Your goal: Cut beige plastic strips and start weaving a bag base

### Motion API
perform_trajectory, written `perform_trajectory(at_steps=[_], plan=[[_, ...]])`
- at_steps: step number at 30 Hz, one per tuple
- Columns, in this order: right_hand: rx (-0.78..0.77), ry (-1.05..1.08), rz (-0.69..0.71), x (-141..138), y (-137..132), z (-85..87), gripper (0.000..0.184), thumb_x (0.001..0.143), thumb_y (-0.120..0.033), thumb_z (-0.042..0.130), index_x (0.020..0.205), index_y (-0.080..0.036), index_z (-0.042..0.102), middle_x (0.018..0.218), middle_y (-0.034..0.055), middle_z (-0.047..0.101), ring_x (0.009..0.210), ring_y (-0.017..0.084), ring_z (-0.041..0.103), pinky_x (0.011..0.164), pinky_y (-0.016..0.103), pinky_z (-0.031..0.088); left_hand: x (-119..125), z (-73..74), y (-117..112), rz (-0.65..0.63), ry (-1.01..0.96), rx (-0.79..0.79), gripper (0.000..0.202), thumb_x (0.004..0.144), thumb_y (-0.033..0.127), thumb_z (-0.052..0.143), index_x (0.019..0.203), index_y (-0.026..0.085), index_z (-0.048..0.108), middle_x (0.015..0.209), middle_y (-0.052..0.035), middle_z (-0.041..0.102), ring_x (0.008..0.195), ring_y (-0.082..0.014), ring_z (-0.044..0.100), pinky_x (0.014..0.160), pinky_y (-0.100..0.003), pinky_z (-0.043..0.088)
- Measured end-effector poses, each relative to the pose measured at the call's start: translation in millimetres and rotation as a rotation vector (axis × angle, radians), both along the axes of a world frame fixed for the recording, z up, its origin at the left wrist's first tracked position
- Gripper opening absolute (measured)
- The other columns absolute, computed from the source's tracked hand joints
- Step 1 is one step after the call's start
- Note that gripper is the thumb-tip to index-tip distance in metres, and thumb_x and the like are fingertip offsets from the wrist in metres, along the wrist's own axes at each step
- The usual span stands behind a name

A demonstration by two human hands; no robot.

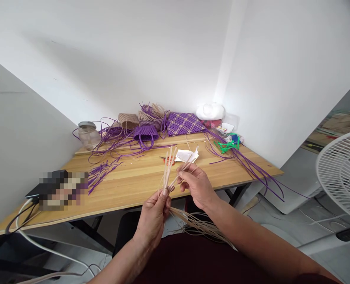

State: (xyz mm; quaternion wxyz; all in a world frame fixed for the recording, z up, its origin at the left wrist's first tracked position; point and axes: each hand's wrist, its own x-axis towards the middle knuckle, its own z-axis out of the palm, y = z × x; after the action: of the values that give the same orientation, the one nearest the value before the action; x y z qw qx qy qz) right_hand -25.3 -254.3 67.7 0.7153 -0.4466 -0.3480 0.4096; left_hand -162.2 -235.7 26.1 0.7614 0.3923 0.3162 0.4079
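- Between the thumb and fingers of our left hand (154, 209), we pinch the beige strips (167, 175), which spread upward above it.
- With our right hand (197, 185), we pinch several strips at the bundle's right.
- Below both hands, the remaining lengths trail beneath our right forearm (242, 225).

Left of the left hand (154, 209), bare counter (136, 179) leaves a way through as far as the cut purple strips (102, 173). Straight ahead, scissors (163, 159) and white paper (187, 155) obstruct; rightward, long purple strands (247, 161) cross the counter's edge.
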Motion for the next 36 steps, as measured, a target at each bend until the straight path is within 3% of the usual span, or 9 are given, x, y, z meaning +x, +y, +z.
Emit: perform_trajectory(at_steps=[4,10,15,21,31,36], plan=[[0.027,0.047,0.033,0,-1,-1.9,0.026,0.071,-0.036,0.075,0.084,-0.016,0.064,0.069,0.0003,0.058,0.063,0.011,0.054,0.046,0.019,0.045,0,-1.2,0,0.005,-0.001,0.012,0.044,0.07,0.05,0.079,0.091,0.012,0.068,0.058,0.0057,0.042,0.053,-0.0052,0.026,0.048,-0.018,0.02],[0.069,0.133,0.091,1,-2,-5.9,0.032,0.075,-0.043,0.076,0.079,-0.017,0.059,0.082,0.0031,0.061,0.072,0.013,0.057,0.051,0.02,0.047,1,-7.4,2,-0.02,0.017,0.074,0.038,0.079,0.048,0.072,0.068,0.015,0.057,0.058,0.004,0.045,0.052,-0.0058,0.027,0.049,-0.02,0.021],[0.071,0.215,0.179,-1,1,-8.2,0.034,0.081,-0.044,0.072,0.075,-0.017,0.053,0.07,-0.0007,0.055,0.062,0.011,0.053,0.051,0.021,0.045,0,-11.3,2,-0.029,0.047,0.135,0.035,0.082,0.046,0.068,0.072,0.014,0.06,0.058,0.0043,0.041,0.053,-0.0064,0.025,0.049,-0.02,0.02],[0.044,0.092,0.166,-4,3,-5.7,0.027,0.079,-0.035,0.075,0.09,-0.016,0.059,0.063,-0.0021,0.054,0.057,0.01,0.048,0.048,0.019,0.04,-1,-15.3,3,-0.03,0.058,0.155,0.036,0.083,0.046,0.068,0.068,0.014,0.059,0.059,0.0042,0.041,0.054,-0.0065,0.024,0.05,-0.021,0.018],[0.003,0.031,0.099,-8,2,-3.6,0.028,0.076,-0.036,0.075,0.077,-0.018,0.053,0.059,-0.0028,0.055,0.053,0.01,0.049,0.048,0.021,0.041,-3,-14.4,2,-0.03,0.039,0.132,0.038,0.081,0.044,0.07,0.062,0.015,0.055,0.06,0.0037,0.043,0.056,-0.0071,0.027,0.052,-0.02,0.022],[-0.005,0.055,0.091,-8,2,-2.2,0.029,0.074,-0.035,0.076,0.08,-0.018,0.054,0.059,-0.0023,0.057,0.052,0.01,0.051,0.048,0.021,0.04,-3,-14.6,2,-0.026,0.047,0.124,0.038,0.08,0.045,0.071,0.062,0.015,0.056,0.059,0.0038,0.042,0.055,-0.0071,0.027,0.05,-0.021,0.02]])
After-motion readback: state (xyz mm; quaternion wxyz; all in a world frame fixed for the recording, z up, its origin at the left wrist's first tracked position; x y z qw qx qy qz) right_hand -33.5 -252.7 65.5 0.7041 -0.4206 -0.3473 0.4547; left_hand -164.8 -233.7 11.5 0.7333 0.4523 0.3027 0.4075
